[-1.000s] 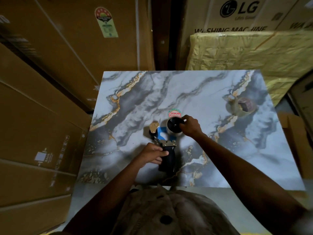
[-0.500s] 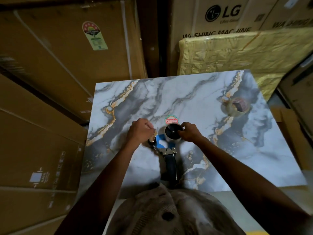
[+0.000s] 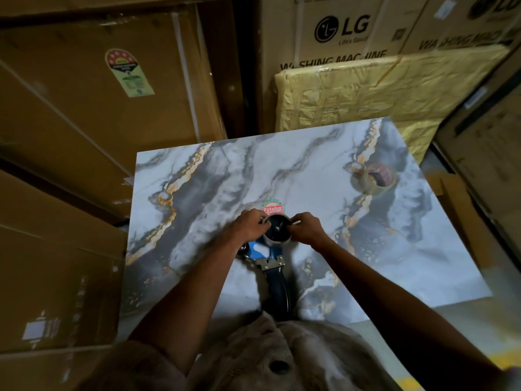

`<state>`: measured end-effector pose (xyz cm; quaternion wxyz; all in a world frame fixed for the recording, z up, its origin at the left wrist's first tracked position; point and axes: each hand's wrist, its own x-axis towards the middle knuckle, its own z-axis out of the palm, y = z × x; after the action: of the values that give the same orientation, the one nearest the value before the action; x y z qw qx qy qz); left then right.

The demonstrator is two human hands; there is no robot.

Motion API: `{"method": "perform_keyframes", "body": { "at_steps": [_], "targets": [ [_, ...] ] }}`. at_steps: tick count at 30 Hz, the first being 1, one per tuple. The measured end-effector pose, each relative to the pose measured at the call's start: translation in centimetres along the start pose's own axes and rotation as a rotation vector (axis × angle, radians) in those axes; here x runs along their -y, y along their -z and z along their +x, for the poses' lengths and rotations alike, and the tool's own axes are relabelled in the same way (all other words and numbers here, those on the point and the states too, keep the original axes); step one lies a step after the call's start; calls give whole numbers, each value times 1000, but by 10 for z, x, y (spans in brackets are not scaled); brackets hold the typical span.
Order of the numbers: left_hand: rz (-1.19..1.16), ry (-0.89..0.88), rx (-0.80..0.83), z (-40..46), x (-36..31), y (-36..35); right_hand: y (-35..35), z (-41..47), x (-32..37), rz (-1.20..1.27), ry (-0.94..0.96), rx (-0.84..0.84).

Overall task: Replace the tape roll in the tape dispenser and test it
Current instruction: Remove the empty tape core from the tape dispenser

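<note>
Both hands, left hand [image 3: 248, 228] and right hand [image 3: 306, 228], pinch the nearly spent tape roll [image 3: 277, 231] on the blue-framed, black-handled tape dispenser [image 3: 272, 263] lying on the marble-patterned desk [image 3: 197, 193]. The old roll looks about to come off; next, lift it clear and fetch the brown tape roll [image 3: 373, 176] far right.

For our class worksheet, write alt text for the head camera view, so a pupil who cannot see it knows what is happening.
Seen from above, a person's left hand and right hand grip either side of the black hub of a blue tape dispenser lying on a marble-patterned table. A tape roll sits apart at the far right, with cardboard boxes behind.
</note>
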<state>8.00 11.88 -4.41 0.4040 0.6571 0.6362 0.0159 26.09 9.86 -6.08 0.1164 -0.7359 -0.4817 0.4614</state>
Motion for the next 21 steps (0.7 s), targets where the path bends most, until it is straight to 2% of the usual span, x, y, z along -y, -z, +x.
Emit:
{"method": "perform_keyframes", "body": {
  "at_steps": [6, 14, 21],
  "targets": [
    [-49, 30, 85, 12, 4, 8, 0, -5, 1, 164, -26, -67],
    [-83, 99, 168, 21, 11, 12, -1, -10, 7, 253, -74, -84],
    [-162, 185, 132, 24, 6, 7, -3, -12, 12, 241, -129, -70]
  ]
}}
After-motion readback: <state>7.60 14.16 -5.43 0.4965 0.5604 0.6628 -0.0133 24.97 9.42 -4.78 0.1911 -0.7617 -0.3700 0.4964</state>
